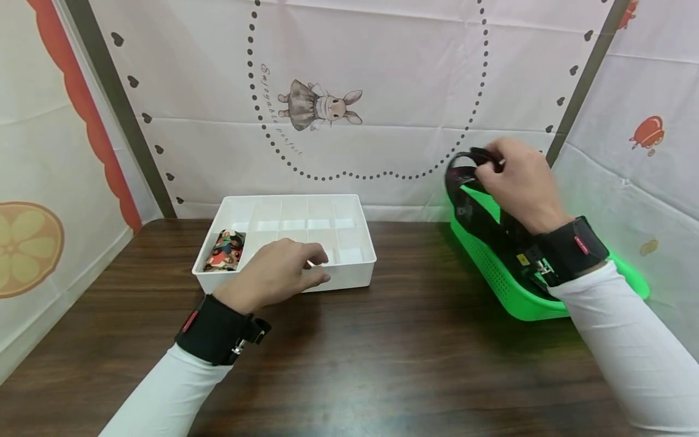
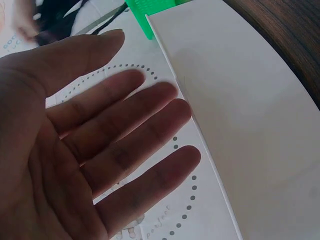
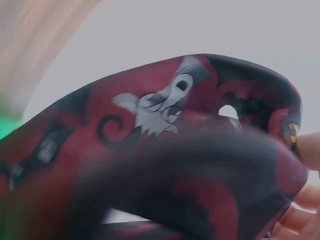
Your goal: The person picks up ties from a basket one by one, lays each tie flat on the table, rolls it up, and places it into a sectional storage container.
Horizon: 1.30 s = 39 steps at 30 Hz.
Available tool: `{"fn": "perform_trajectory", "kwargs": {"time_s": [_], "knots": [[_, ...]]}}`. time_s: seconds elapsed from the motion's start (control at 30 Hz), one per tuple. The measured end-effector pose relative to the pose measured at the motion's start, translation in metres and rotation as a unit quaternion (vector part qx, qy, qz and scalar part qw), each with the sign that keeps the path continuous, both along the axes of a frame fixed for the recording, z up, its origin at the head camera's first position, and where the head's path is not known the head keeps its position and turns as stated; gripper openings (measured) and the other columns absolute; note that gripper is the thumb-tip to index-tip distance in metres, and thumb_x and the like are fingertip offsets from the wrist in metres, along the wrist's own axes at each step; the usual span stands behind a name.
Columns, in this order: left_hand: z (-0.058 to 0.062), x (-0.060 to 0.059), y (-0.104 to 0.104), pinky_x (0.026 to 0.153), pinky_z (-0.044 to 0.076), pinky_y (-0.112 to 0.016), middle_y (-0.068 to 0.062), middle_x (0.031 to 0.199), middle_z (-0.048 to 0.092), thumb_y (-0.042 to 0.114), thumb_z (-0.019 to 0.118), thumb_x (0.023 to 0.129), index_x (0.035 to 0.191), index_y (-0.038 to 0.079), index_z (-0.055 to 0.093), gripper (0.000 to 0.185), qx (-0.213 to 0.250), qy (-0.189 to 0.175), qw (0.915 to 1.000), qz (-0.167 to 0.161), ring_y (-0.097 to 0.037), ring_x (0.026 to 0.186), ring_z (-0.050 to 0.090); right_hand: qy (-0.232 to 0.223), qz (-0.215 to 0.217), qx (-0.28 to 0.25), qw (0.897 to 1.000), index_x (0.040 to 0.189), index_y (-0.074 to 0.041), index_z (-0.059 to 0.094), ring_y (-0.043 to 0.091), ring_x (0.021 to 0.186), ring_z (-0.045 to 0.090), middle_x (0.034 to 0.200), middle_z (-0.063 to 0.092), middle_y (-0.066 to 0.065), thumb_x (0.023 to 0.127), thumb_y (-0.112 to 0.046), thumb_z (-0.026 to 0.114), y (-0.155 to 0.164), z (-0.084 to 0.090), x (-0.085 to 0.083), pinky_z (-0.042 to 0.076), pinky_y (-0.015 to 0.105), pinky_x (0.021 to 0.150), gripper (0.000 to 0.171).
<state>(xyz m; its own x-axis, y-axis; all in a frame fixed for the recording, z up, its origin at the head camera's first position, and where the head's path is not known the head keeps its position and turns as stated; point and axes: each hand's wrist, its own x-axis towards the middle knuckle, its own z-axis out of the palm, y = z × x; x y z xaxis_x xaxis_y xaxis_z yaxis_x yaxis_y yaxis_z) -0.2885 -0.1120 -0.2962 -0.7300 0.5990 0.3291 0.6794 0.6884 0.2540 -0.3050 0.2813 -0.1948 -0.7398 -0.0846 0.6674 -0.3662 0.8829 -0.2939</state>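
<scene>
My right hand [image 1: 516, 182] grips a dark red and black patterned cloth [image 1: 469, 167] and lifts it out of the green basket [image 1: 491, 267] at the right. The right wrist view shows that cloth [image 3: 190, 150] close up, with a white cartoon figure printed on it and my fingertips [image 3: 305, 150] at its right edge. Over the front of the white divided tray [image 1: 349, 267] my left hand [image 1: 284, 267] hovers with straight, relaxed fingers and holds nothing. In the left wrist view, the open palm [image 2: 90, 150] lies beside the tray's white wall [image 2: 240, 115].
A folded red-patterned cloth [image 1: 225, 250] lies in the tray's front left compartment. The dark wooden table [image 1: 382, 352] stretches in front. A printed white backdrop [image 1: 371, 91] closes off the back and both sides.
</scene>
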Motion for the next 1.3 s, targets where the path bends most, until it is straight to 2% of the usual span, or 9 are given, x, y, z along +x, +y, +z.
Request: {"fn": "perform_trajectory", "kwargs": {"time_s": [0.27,0.53,0.63,0.73,0.83,0.9,1.0,1.17,1.3], "knots": [[0.010,0.011,0.014,0.098,0.053,-0.054,-0.014,0.151,0.058,0.044,0.081,0.093,0.158,0.007,0.044,0.083,0.088,-0.009,0.9959,0.016,-0.028,0.126,0.066,0.075,0.152,-0.006,0.985,0.113,0.000,0.074,0.020,0.089,0.062,0.101,0.073,0.013,0.097,0.000,0.058,-0.070,0.029,0.048,0.043,0.019,0.073,0.023],[0.017,0.029,0.026,0.118,0.036,-0.048,-0.005,0.166,0.041,0.049,0.089,0.085,0.171,0.018,0.017,0.116,0.212,-0.099,0.9690,-0.080,-0.020,0.150,0.041,0.094,0.249,-0.008,0.964,0.111,0.003,0.074,0.011,0.083,0.062,0.098,0.073,0.007,0.095,0.009,0.058,-0.102,0.033,0.073,0.050,0.018,0.068,0.023],[0.020,0.032,0.026,0.114,0.041,-0.049,0.001,0.157,0.052,0.040,0.090,0.085,0.168,0.024,0.024,0.107,0.239,-0.110,0.9569,-0.122,-0.018,0.144,0.048,0.094,0.257,0.001,0.962,0.113,0.003,0.073,0.010,0.084,0.062,0.099,0.073,0.005,0.096,0.008,0.060,-0.104,0.027,0.079,0.050,0.019,0.068,0.022],[0.021,0.033,0.025,0.091,0.054,-0.044,0.003,0.124,0.072,0.029,0.088,0.090,0.157,0.022,0.045,0.080,0.246,-0.126,0.9482,-0.158,-0.016,0.111,0.067,0.090,0.258,0.012,0.962,0.116,0.002,0.073,0.011,0.086,0.063,0.101,0.073,0.005,0.097,0.007,0.061,-0.103,0.022,0.082,0.050,0.021,0.070,0.023],[0.023,0.034,0.022,0.068,0.053,-0.036,0.004,0.097,0.076,0.018,0.082,0.095,0.138,0.013,0.063,0.048,0.247,-0.151,0.9393,-0.184,-0.017,0.079,0.067,0.087,0.254,0.027,0.963,0.117,0.001,0.072,0.013,0.087,0.062,0.102,0.072,0.006,0.098,0.007,0.061,-0.101,0.017,0.082,0.049,0.023,0.072,0.024],[0.025,0.036,0.018,0.061,0.053,-0.033,0.001,0.094,0.077,0.012,0.078,0.097,0.131,0.008,0.069,0.035,0.252,-0.177,0.9317,-0.193,-0.018,0.073,0.068,0.087,0.254,0.035,0.963,0.118,0.001,0.072,0.014,0.088,0.062,0.105,0.072,0.007,0.098,0.008,0.060,-0.098,0.014,0.081,0.048,0.024,0.072,0.025],[0.028,0.036,0.009,0.060,0.054,-0.031,-0.001,0.095,0.078,0.009,0.074,0.098,0.125,0.006,0.073,0.027,0.256,-0.205,0.9262,-0.186,-0.021,0.074,0.071,0.089,0.253,0.050,0.962,0.118,0.001,0.072,0.015,0.088,0.059,0.107,0.071,0.008,0.098,0.010,0.059,-0.092,0.009,0.079,0.046,0.025,0.071,0.026],[0.030,0.029,-0.001,0.054,0.046,-0.029,-0.006,0.075,0.067,0.016,0.071,0.100,0.105,0.008,0.071,0.009,0.228,-0.241,0.9303,-0.157,-0.023,0.060,0.061,0.091,0.237,0.077,0.964,0.119,-0.001,0.073,0.016,0.089,0.057,0.109,0.071,0.008,0.096,0.013,0.061,-0.076,-0.004,0.076,0.041,0.027,0.073,0.029],[0.029,0.023,-0.009,0.052,0.044,-0.029,-0.009,0.069,0.062,0.016,0.068,0.100,0.093,0.006,0.067,0.013,0.200,-0.290,0.9208,-0.167,-0.021,0.053,0.054,0.114,0.204,0.109,0.966,0.117,-0.002,0.073,0.017,0.084,0.059,0.104,0.070,0.008,0.093,0.014,0.061,-0.059,-0.015,0.075,0.044,0.029,0.070,0.031]]}}
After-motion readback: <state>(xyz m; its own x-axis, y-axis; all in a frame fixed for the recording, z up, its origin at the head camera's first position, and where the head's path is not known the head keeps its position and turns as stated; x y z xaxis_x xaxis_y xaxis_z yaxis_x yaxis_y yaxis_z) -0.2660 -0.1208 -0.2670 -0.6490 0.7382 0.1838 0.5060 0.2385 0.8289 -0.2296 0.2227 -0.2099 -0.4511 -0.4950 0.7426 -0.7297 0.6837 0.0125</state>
